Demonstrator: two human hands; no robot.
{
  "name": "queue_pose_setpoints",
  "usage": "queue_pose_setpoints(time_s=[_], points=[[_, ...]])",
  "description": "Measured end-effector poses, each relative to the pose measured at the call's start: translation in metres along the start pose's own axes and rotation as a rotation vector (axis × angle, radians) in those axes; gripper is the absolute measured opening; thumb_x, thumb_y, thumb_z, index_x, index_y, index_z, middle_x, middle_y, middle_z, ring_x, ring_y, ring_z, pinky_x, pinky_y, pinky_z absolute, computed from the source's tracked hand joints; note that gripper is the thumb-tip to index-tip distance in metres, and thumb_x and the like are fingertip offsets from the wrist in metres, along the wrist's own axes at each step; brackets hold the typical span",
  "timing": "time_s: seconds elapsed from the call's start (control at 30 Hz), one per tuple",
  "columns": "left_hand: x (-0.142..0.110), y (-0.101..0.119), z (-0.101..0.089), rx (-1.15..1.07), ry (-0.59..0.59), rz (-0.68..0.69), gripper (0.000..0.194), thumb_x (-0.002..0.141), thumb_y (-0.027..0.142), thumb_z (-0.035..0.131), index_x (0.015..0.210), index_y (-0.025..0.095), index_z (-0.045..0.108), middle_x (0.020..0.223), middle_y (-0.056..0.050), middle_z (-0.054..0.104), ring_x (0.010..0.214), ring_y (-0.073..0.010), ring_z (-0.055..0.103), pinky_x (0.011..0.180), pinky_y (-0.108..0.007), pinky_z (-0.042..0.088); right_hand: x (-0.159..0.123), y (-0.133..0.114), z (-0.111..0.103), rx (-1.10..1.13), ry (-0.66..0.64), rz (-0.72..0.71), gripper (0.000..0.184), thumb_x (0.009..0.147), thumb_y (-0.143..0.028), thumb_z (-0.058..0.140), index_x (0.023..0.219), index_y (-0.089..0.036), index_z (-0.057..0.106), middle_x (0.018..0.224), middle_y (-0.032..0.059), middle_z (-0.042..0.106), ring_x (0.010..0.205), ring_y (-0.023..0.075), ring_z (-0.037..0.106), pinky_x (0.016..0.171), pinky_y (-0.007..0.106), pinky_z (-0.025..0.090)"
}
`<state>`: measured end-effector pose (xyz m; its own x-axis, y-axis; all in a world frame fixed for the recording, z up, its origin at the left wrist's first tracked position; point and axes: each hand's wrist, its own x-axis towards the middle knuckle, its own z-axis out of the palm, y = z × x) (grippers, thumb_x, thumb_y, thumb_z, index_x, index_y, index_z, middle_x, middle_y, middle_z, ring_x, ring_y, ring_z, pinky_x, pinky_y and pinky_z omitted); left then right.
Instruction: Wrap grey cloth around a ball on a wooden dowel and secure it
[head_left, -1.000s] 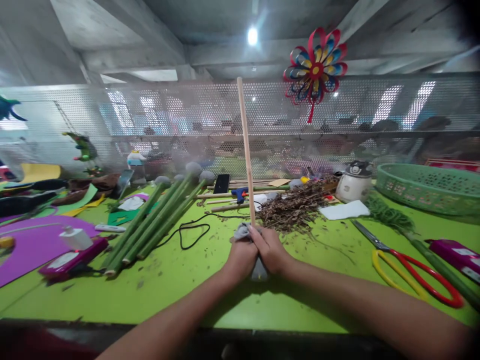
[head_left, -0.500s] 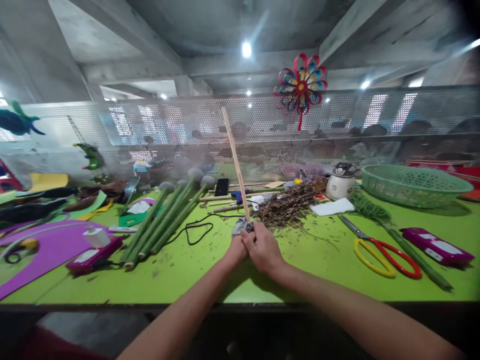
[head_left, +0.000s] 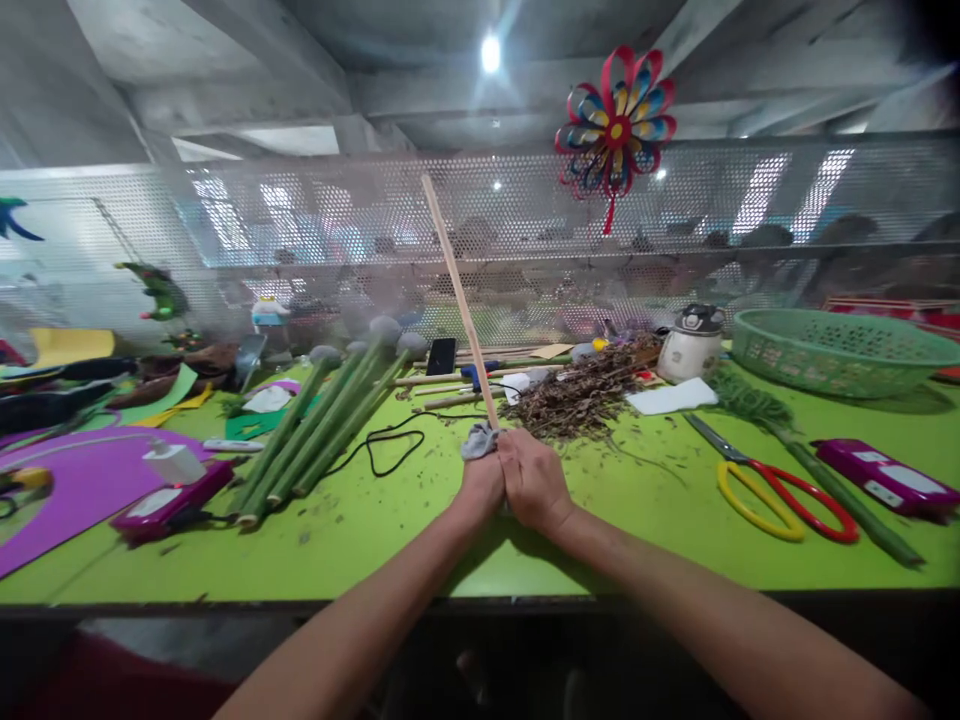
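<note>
A long pale wooden stick [head_left: 459,285] rises at a slant from my two hands, its top leaning left and away. Grey crumpled cloth [head_left: 478,441] is bunched round its lower end. My left hand [head_left: 481,482] is closed about the cloth and the stick's foot. Pressed against it, my right hand [head_left: 534,480] is closed at the same spot; its fingertips are partly hidden, and what they pinch is cloth or stick, I cannot tell which. Both hands are just above the green table [head_left: 420,540], near its front edge.
Left lie green-wrapped sticks with grey heads [head_left: 330,430], a black cord [head_left: 394,450] and a purple power strip [head_left: 176,500]. Behind my hands is a dried plant bundle [head_left: 585,390]. To the right are scissors [head_left: 772,490], a green basket [head_left: 840,350] and a white jug [head_left: 690,345].
My view has tipped down and shifted slightly. The stick leans a little more to the left, and my right hand's fingers have turned closer against the left hand.
</note>
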<state>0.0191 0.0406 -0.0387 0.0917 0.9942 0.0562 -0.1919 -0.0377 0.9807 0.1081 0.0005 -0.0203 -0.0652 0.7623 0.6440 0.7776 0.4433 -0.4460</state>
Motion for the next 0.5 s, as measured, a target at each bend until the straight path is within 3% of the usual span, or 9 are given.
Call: queue_pose_setpoints(time_s=[0.13,0.3,0.4,0.5], points=[[-0.008,0.014,0.003,0.043,0.010,-0.001,0.016,0.062,0.018,0.070,0.057,0.021,0.055,0.062,-0.002,0.059,0.079,-0.0210,0.058,0.076,-0.029,0.048,-0.001,0.000,-0.006,0.071,-0.026,0.031,0.038,0.097,-0.039,0.028,0.086,-0.018,0.057,0.085,0.0074,0.060,0.079,0.0189,0.054,0.073,0.029,0.040],[-0.020,0.027,0.007,0.029,-0.046,-0.053,0.019,0.063,0.031,0.069,0.074,0.016,0.064,0.071,-0.004,0.066,0.071,-0.0191,0.060,0.069,-0.032,0.049,0.010,0.014,-0.033,0.340,-0.183,0.136,0.032,0.092,-0.040,0.041,0.105,-0.018,0.060,0.093,0.0063,0.064,0.082,0.0168,0.057,0.074,0.028,0.044],[-0.021,0.029,0.005,0.060,-0.082,-0.089,0.022,0.063,0.035,0.070,0.073,0.015,0.067,0.074,-0.005,0.067,0.068,-0.0179,0.060,0.067,-0.030,0.047,0.016,0.024,-0.054,0.234,-0.214,0.146,0.024,0.082,-0.035,0.058,0.091,-0.014,0.067,0.083,0.0064,0.063,0.073,0.0157,0.056,0.067,0.027,0.043],[-0.019,0.030,0.003,0.130,-0.088,-0.087,0.023,0.066,0.038,0.068,0.071,0.016,0.067,0.074,-0.005,0.066,0.069,-0.0180,0.058,0.065,-0.029,0.046,0.019,0.027,-0.066,0.179,-0.344,0.081,0.015,0.074,-0.027,0.067,0.081,-0.014,0.069,0.075,0.0039,0.062,0.067,0.0138,0.053,0.062,0.025,0.041]])
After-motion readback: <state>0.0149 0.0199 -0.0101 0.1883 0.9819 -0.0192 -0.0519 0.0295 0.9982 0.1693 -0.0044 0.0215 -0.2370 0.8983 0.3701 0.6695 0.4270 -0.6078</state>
